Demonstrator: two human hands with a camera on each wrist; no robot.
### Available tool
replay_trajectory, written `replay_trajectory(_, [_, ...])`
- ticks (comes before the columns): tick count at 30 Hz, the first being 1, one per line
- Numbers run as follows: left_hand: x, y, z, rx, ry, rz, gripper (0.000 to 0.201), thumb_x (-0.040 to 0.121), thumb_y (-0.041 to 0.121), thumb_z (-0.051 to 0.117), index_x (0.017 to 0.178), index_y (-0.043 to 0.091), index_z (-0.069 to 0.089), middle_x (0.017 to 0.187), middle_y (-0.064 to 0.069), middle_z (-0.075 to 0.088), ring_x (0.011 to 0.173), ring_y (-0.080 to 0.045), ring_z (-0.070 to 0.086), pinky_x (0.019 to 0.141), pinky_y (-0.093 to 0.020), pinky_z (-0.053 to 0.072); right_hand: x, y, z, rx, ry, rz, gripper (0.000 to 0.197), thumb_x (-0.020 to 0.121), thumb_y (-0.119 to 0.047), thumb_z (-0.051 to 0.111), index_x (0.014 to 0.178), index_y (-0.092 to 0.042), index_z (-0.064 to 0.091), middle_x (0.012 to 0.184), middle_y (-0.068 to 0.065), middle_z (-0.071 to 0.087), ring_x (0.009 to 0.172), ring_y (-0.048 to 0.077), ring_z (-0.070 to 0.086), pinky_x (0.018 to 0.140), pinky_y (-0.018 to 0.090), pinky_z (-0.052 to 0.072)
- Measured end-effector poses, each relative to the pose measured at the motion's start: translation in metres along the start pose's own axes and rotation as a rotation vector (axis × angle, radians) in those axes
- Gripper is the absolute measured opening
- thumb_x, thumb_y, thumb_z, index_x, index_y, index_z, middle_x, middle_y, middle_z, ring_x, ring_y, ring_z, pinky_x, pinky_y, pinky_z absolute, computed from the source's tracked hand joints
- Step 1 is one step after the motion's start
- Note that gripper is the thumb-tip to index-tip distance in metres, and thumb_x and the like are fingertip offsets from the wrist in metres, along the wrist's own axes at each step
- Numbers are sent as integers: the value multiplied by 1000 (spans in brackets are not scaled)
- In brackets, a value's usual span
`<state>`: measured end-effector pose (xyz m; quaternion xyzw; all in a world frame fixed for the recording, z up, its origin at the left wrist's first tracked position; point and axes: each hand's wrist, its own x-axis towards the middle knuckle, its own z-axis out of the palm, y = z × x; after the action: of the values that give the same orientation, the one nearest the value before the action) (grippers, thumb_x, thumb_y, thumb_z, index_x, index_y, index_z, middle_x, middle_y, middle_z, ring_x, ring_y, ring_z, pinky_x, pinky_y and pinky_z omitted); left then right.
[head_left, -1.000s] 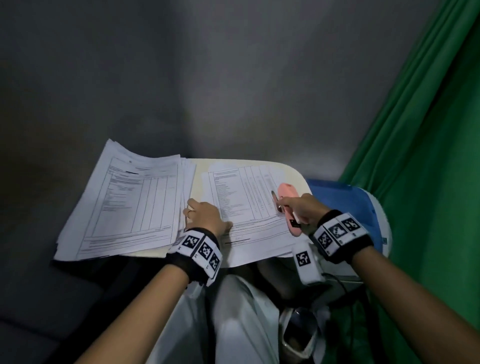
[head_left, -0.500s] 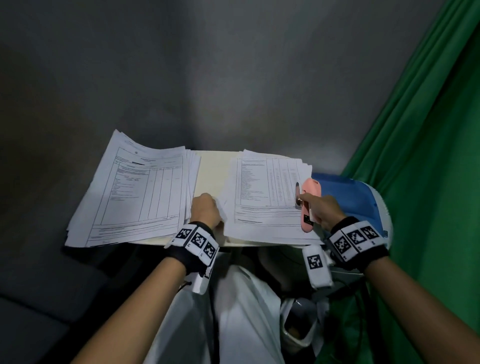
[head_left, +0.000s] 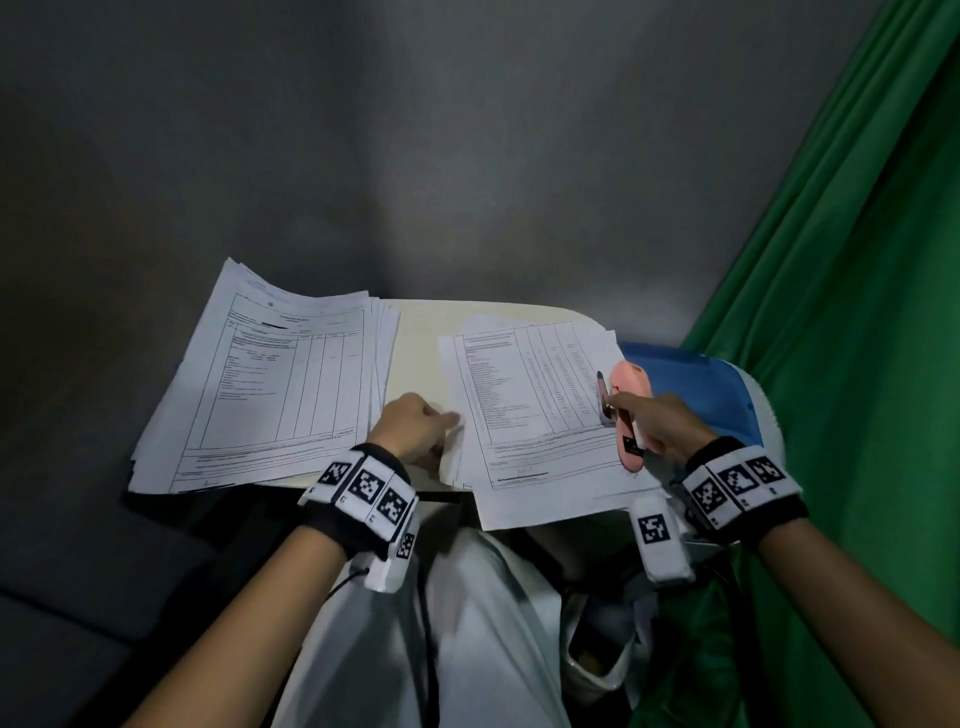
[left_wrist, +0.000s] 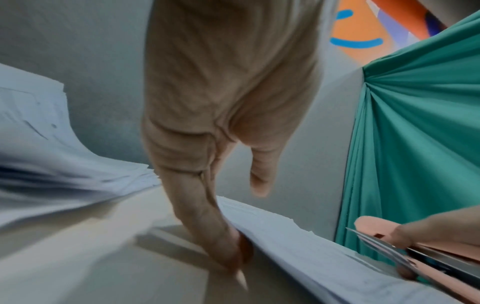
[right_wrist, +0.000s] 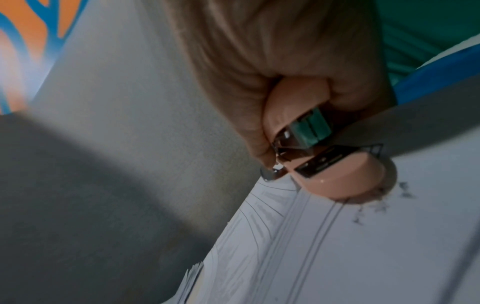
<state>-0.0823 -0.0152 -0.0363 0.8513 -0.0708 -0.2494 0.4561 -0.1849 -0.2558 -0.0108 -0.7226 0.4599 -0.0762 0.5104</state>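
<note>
A sheaf of printed papers (head_left: 524, 410) lies on the right half of a small beige table (head_left: 415, 332), its near edge hanging over the table's front. My left hand (head_left: 415, 426) is at the sheaf's left edge. In the left wrist view its fingers (left_wrist: 207, 216) run fairly straight down against that edge (left_wrist: 285, 230) to the tabletop, thumb apart above the paper. My right hand (head_left: 660, 426) grips a pink stapler (head_left: 631, 410) at the sheaf's right edge. The right wrist view shows the stapler (right_wrist: 337, 174) with its metal mouth on the paper (right_wrist: 337, 246).
A thicker stack of printed forms (head_left: 270, 384) covers the table's left half and overhangs it. A blue and white object (head_left: 696, 384) sits right of the table, with a green cloth (head_left: 857, 312) behind it. A grey wall is close ahead. My white-clothed lap (head_left: 467, 623) is below.
My left hand slid off the top of the sheaf to its left edge. The sheaf was pushed away, then came back toward me. The stapler stayed at its right edge.
</note>
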Motion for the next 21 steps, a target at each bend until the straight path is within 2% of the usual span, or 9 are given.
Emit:
replay_trajectory(2, [10, 14, -1, 11, 20, 60, 30, 90, 33, 61, 71, 11, 55, 76, -10, 54, 71, -21, 53, 82, -41, 52, -1, 3, -1, -36, -23, -17, 38, 89, -22, 62, 115, 4, 54, 77, 6, 52, 63, 15, 47, 49, 26, 32])
replay_trajectory(4, [19, 28, 3, 25, 20, 86, 24, 88, 31, 65, 95, 11, 55, 98, -7, 53, 88, -19, 51, 80, -31, 44, -1, 6, -1, -39, -24, -19, 36, 89, -21, 63, 114, 4, 54, 78, 7, 53, 66, 16, 49, 50, 26, 34])
replay_trajectory(8, [31, 35, 20, -163, -28, 94, 75, 80, 3, 72, 142, 8, 28, 131, -13, 53, 110, -28, 55, 77, -29, 52, 6, 10, -2, 36, 14, 31, 43, 86, -23, 65, 118, 5, 53, 83, 9, 57, 73, 21, 54, 59, 29, 42])
replay_trajectory(11, [31, 27, 28, -172, -13, 139, 78, 82, -2, 68, 145, 8, 23, 136, -14, 51, 121, -30, 52, 96, -35, 47, 13, 10, -7, 127, 37, 69, 42, 86, -18, 65, 120, 4, 53, 94, 12, 58, 84, 25, 54, 66, 32, 44])
replay_trajectory(12, [31, 24, 30, -182, 2, 153, 72, 85, -1, 65, 144, 8, 25, 135, -15, 52, 120, -30, 53, 96, -34, 46, 15, 9, -8, 156, 34, 79, 40, 87, -17, 65, 119, 4, 54, 89, 11, 58, 80, 24, 54, 66, 32, 44])
replay_trajectory(14, [29, 15, 34, -238, 66, 168, 58, 90, -1, 58, 141, 9, 32, 132, -17, 55, 107, -29, 58, 84, -28, 50, 18, 8, -9, 215, 47, 96, 38, 87, -16, 64, 119, 3, 55, 81, 8, 56, 68, 19, 50, 60, 30, 42])
replay_trajectory(16, [26, 9, 33, -282, 131, 164, 49, 92, -3, 53, 137, 9, 38, 127, -17, 58, 94, -24, 57, 75, -25, 49, 22, 9, -10, 252, 102, 89, 41, 87, -19, 65, 120, 3, 55, 85, 9, 58, 68, 19, 51, 53, 27, 39])
replay_trajectory(18, [26, 4, 30, -280, 135, 171, 49, 90, -5, 52, 135, 11, 38, 120, -15, 60, 92, -24, 58, 78, -28, 50, 23, 10, -11, 246, 126, 66, 38, 87, -17, 64, 118, 4, 57, 83, 8, 58, 75, 21, 54, 56, 27, 42])
replay_trajectory(21, [30, 6, 27, -252, 77, 167, 52, 88, -4, 47, 135, 18, 38, 122, -14, 58, 96, -27, 59, 84, -32, 51, 21, 10, -8, 188, 68, 50, 22, 88, -15, 63, 105, -3, 56, 72, 5, 53, 66, 19, 51, 57, 28, 42])
